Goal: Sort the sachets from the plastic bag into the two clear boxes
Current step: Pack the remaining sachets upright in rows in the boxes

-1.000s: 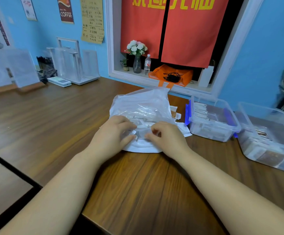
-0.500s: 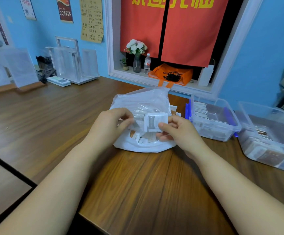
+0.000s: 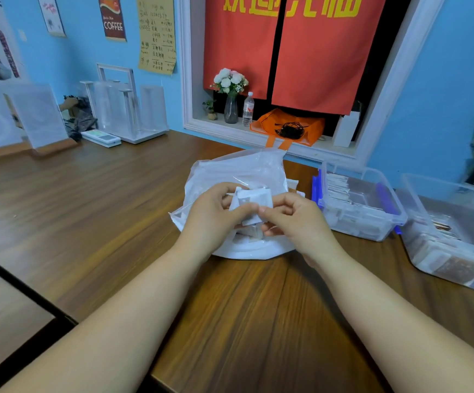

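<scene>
A clear plastic bag (image 3: 238,171) with several sachets inside lies on the wooden table (image 3: 117,199). Above its open mouth my left hand (image 3: 213,217) and my right hand (image 3: 295,219) both pinch a small bunch of white sachets (image 3: 254,198), thumbs meeting at the front. More sachets (image 3: 251,232) show in the bag below my hands. Two clear boxes stand to the right: the nearer box (image 3: 360,219), with blue clips, holds a row of white sachets, and the far right box (image 3: 454,268) holds brown and white sachets.
A window ledge behind the bag carries a flower vase (image 3: 231,109), a water bottle (image 3: 248,110) and an orange bag (image 3: 289,127). At the back left stand a clear rack (image 3: 125,109), a remote (image 3: 101,137) and sign holders (image 3: 37,117). The table's front edge runs below my arms.
My hands rose from inside the bag's mouth, lifting white sachets out. The right hand first held one sachet alone; now both hands pinch the bunch together.
</scene>
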Available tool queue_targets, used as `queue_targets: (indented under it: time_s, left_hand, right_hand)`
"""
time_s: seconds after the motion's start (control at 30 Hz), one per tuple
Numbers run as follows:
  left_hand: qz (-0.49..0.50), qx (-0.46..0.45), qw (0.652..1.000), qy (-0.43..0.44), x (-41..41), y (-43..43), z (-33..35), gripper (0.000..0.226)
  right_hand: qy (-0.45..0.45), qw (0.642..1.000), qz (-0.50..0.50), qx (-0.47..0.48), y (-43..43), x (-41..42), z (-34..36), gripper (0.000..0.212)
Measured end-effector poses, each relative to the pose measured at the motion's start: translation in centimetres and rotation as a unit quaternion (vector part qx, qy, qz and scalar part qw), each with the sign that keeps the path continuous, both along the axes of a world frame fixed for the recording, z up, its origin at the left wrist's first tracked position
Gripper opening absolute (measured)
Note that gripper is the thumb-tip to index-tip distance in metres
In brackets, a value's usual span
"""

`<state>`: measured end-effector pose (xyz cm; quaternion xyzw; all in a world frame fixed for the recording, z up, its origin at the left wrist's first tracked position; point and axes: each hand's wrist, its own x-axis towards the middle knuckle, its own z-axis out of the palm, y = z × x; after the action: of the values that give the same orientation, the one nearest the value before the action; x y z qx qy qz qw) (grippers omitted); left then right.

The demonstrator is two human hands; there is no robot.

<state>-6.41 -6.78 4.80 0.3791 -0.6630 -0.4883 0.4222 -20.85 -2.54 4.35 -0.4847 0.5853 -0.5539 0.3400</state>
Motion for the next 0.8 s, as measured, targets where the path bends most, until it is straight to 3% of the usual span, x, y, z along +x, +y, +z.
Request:
queue_targets:
  time_s: [0.13, 0.27, 0.4, 0.53, 0.63, 0.7, 0.8]
  left_hand:
    - [0.097, -0.068, 0.993, -0.007, 1.3, -1.2, -0.2, 0.015]
    - [0.186, -0.102, 0.977, 0.023, 2.5, -1.9, -0.3, 0.016]
    - [0.197, -0.092, 0.976, 0.027, 2.8, -2.5, -0.8, 0.015]
    - [0.203, -0.102, 0.974, 0.02, 2.8, -2.8, -1.1, 0.016]
    - [0.203, -0.102, 0.974, 0.006, 2.9, -3.0, -1.3, 0.017]
    - [0.204, -0.105, 0.973, -0.001, 3.0, -3.0, -1.4, 0.018]
    - [0.2, -0.103, 0.974, -0.001, 3.1, -2.9, -1.4, 0.017]
  right_hand:
    - [0.089, 0.996, -0.022, -0.016, -0.4, 0.6, -0.4, 0.019]
    - [0.239, 0.97, -0.009, -0.052, -1.0, 0.8, -1.5, 0.009]
    - [0.319, 0.947, 0.008, -0.034, -2.0, 1.0, -1.9, 0.029]
    - [0.382, 0.924, 0.009, 0.03, -2.9, 1.9, -1.7, 0.024]
    - [0.376, 0.926, -0.011, 0.033, -3.3, 1.8, -1.2, 0.006]
    - [0.345, 0.938, -0.032, 0.013, -3.0, 1.6, -0.7, 0.007]
    - [0.234, 0.971, -0.04, -0.011, -2.1, 1.0, 0.6, 0.005]
